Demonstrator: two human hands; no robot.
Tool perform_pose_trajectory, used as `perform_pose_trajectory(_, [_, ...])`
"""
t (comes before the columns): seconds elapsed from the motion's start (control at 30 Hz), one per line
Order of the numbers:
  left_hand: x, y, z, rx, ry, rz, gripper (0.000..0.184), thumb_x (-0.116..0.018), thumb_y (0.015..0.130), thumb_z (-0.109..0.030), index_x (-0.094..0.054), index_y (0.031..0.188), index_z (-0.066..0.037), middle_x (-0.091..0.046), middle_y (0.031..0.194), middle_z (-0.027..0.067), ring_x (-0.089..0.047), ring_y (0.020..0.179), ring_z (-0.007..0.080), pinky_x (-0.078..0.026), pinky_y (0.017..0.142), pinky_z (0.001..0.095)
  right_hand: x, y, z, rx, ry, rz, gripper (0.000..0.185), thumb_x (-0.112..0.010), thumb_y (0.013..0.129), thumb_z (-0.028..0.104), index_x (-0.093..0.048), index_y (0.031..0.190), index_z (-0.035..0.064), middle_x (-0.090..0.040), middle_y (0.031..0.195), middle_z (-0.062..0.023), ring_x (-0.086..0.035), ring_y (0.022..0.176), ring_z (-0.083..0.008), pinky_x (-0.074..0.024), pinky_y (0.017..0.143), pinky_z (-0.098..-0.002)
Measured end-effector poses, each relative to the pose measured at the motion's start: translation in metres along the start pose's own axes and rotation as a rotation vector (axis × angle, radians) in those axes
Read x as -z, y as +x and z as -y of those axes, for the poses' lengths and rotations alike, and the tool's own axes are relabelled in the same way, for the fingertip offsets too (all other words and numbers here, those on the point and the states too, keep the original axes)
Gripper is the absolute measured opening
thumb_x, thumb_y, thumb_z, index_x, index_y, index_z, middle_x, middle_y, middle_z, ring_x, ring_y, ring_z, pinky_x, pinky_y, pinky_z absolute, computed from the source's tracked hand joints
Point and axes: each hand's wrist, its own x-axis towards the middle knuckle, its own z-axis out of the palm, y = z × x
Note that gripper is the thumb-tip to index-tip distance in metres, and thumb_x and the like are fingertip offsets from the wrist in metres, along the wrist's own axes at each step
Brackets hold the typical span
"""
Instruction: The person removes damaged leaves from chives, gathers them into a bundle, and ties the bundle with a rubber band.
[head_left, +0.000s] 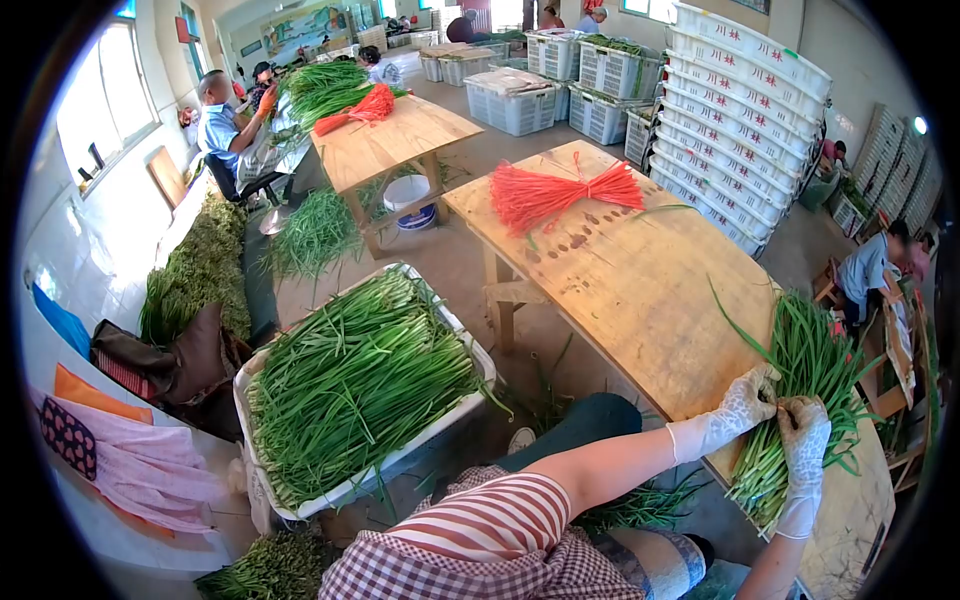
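A bunch of long green chives [815, 345] lies across the right end of the wooden table beside me, its pale stem ends toward me. Both of my hands wear pale patterned gloves and meet over the middle of this bunch. My left hand [735, 408] comes in from the left, its fingertips pinched together at the bunch's edge. Close beside it, my right hand [803, 440] rests over the stems with its fingers curled inward. Whatever is between the fingertips is too small or hidden to make out. Farther along the table lies a bundle of red plastic ties [560, 195].
A white crate [465, 345] heaped with chives stands left of the table [640, 290]. Tall stacked white crates [735, 120] rise behind it. Another table [400, 140] holds chives and red ties, with a white bucket [408, 195] below. A seated person [225, 125] works there.
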Motion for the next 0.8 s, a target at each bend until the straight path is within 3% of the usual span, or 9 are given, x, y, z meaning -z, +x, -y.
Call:
perform_pose_trajectory(0.27, [0.0,-0.007,-0.02,0.053,0.132,0.085,0.038,-0.068,0.067,0.003,-0.053,0.101,-0.004,-0.059,0.073,0.0037,-0.059,0.069,0.0138,-0.049,0.064,0.0292,-0.003,-0.004,-0.011,-0.09,0.261,0.011,0.006,-0.067,0.073,0.003,-0.065,0.078,0.0054,-0.066,0.082,-0.01,-0.062,0.083,-0.0284,-0.0337,0.105,-0.0487])
perform_pose_trajectory(0.37, [-0.002,-0.005,-0.008,-0.011,0.007,0.061,0.036,-0.069,0.067,0.002,-0.053,0.098,-0.005,-0.06,0.073,0.004,-0.059,0.069,0.0135,-0.049,0.063,0.0295,0.001,-0.004,-0.004,-0.097,0.247,-0.021,0.006,-0.068,0.073,0.004,-0.065,0.078,0.0053,-0.066,0.084,-0.0103,-0.062,0.084,-0.0286,-0.0338,0.105,-0.0484])
perform_pose_trajectory(0.8, [0.002,-0.014,-0.029,-0.024,0.222,0.013,0.033,-0.069,0.066,0.001,-0.055,0.095,-0.006,-0.059,0.07,0.0046,-0.059,0.066,0.0154,-0.049,0.06,0.0298,-0.004,0.0,-0.013,-0.012,-0.028,0.124,0.013,-0.071,0.069,0.01,-0.062,0.076,0.005,-0.065,0.09,-0.0131,-0.061,0.09,-0.0319,-0.036,0.103,-0.0491])
